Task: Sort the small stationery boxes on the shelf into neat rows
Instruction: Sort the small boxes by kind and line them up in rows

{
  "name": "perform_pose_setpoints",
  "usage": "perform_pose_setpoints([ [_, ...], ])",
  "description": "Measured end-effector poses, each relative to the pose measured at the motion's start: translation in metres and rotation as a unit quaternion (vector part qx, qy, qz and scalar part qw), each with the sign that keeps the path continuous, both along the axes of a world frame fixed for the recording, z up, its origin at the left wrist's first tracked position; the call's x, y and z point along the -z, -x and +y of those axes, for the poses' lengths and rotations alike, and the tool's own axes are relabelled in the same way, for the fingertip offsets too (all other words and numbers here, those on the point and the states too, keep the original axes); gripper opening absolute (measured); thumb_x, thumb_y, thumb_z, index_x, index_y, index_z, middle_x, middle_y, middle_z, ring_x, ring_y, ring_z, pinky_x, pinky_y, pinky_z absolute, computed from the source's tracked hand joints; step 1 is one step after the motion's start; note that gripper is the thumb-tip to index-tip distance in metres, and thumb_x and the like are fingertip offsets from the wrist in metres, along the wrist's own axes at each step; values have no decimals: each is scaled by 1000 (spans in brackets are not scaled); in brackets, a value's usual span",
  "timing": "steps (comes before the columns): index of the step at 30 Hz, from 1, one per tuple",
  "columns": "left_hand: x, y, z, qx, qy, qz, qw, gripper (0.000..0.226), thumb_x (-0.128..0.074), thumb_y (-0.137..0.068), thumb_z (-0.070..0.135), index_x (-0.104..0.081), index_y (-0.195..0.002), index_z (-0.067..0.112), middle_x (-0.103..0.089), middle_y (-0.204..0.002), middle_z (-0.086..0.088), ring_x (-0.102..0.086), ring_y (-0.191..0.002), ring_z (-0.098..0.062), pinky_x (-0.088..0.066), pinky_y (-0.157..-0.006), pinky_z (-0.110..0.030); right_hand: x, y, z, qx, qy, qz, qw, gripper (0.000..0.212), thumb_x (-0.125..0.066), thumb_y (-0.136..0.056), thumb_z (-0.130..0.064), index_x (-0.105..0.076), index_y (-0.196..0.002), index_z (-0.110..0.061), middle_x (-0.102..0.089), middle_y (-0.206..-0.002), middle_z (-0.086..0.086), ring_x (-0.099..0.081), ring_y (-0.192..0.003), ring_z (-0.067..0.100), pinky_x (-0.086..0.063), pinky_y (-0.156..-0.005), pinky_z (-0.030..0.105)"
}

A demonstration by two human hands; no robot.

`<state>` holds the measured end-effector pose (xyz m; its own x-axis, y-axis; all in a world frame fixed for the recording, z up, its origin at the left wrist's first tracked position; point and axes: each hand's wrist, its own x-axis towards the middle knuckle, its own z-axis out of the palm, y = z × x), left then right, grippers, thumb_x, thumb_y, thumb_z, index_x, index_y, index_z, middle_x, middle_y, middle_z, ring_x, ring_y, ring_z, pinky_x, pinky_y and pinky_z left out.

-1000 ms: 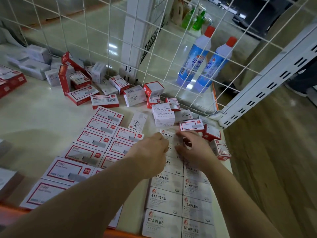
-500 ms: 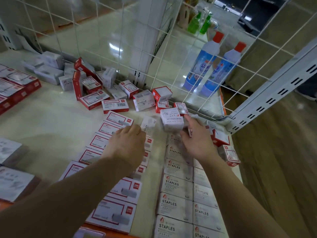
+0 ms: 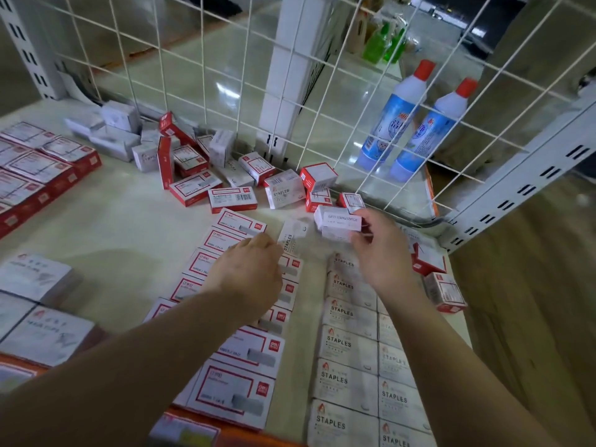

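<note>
The right hand [image 3: 383, 250] is reaching toward the far right of the pale shelf [image 3: 113, 233], its fingers curling around a small white cardboard box with printed text [image 3: 338, 218] that is sitting on a second white box beneath it. The left hand [image 3: 250, 272] is lying over the far end of the double row of flat red-and-white boxes [image 3: 238, 350]; its fingertips are meeting the near end of a slim white box marked STAPLES [image 3: 292, 237], though whether they are pinching it or only touching it I cannot tell. On the right, a double row of white STAPLES boxes [image 3: 350, 379] is running from the near edge toward the right hand. A loose jumble of small red and white boxes [image 3: 232, 175] is lying along the far side against the white wire grid [image 3: 200, 72]. Behind the grid, two blue-and-white bottles with red caps [image 3: 416, 124] are standing side by side. Two small red-edged boxes [image 3: 435, 275] are sitting at the shelf's right edge.
</note>
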<state>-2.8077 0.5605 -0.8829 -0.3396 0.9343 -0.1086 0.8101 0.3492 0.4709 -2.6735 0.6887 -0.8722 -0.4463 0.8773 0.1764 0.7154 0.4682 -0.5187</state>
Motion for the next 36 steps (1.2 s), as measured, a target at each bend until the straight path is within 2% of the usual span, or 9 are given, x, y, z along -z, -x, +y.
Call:
perform_pose_setpoints([
  [8,-17,4,-12,-58,-25,-94,994,41,-48,-95,28,-45,-136,22,-49,-135,4,-49,-117,-13,-40,-95,-27,-16,-11,-35,-51,49,8,997,33,-52,-94,-21,-53,-127,-17,-57,-121,-2,-49,-102,6,-34,-85,17],
  [13,-22,-1,-17,-35,-21,-222,974,43,-49,-95,34,-46,-136,22,-57,-125,6,-46,-98,-3,-38,-84,-19,-17,-15,-60,-48,83,60,994,33,-51,-94,-25,-56,-125,-17,-58,-105,-9,-52,-91,1,-33,-69,-2],
  [16,-21,-5,-21,-31,-18,-280,959,39,-49,-95,32,-51,-132,21,-58,-107,10,-54,-88,-4,-43,-74,-15,-18,-16,-66,-41,109,94,989,28,-51,-94,-22,-60,-120,-15,-56,-93,-14,-50,-80,-10,-34,-65,-5],
  [19,-20,-7,-22,-41,-26,-307,950,32,-49,-95,29,-58,-124,20,-58,-90,13,-53,-68,0,-39,-55,-9,-16,-16,-69,-33,141,118,982,25,-52,-93,-20,-62,-115,-14,-59,-88,-12,-54,-79,-5,-40,-66,1],
  [22,-20,-7,-21,-79,-35,-350,933,31,-52,-94,26,-60,-122,19,-59,-89,13,-54,-73,1,-42,-64,-11,-17,-19,-72,-28,179,135,974,19,-54,-92,-21,-64,-108,-19,-64,-91,-8,-59,-85,4,-49,-77,17],
  [24,-21,-6,-20,-100,-34,-378,920,30,-55,-92,26,-60,-121,18,-62,-95,11,-55,-80,1,-43,-64,-10,-18,-23,-72,-39,202,135,969,11,-56,-90,-21,-64,-94,-28,-64,-88,-13,-60,-84,2,-49,-75,16],
  [26,-22,-4,-20,-98,-28,-374,922,29,-56,-91,27,-62,-118,19,-63,-97,11,-54,-77,3,-40,-55,-5,-18,-27,-72,-51,211,124,968,11,-59,-88,-22,-63,-91,-31,-65,-89,-15,-60,-83,-1,-46,-71,9],
  [30,-22,-4,-23,-66,-18,-335,940,23,-56,-92,24,-65,-112,17,-64,-88,14,-55,-71,4,-46,-53,-5,-22,-32,-69,-57,179,96,978,24,-62,-87,-24,-62,-110,-25,-61,-99,-13,-56,-87,-4,-42,-65,1],
  [36,-22,-13,-22,-46,-8,-304,952,29,-53,-94,21,-60,-121,15,-64,-99,5,-58,-73,-5,-42,-49,-9,-33,-23,-66,-150,163,0,975,31,-59,-89,-18,-60,-119,-25,-60,-101,-15,-54,-88,-6,-41,-73,4],
])
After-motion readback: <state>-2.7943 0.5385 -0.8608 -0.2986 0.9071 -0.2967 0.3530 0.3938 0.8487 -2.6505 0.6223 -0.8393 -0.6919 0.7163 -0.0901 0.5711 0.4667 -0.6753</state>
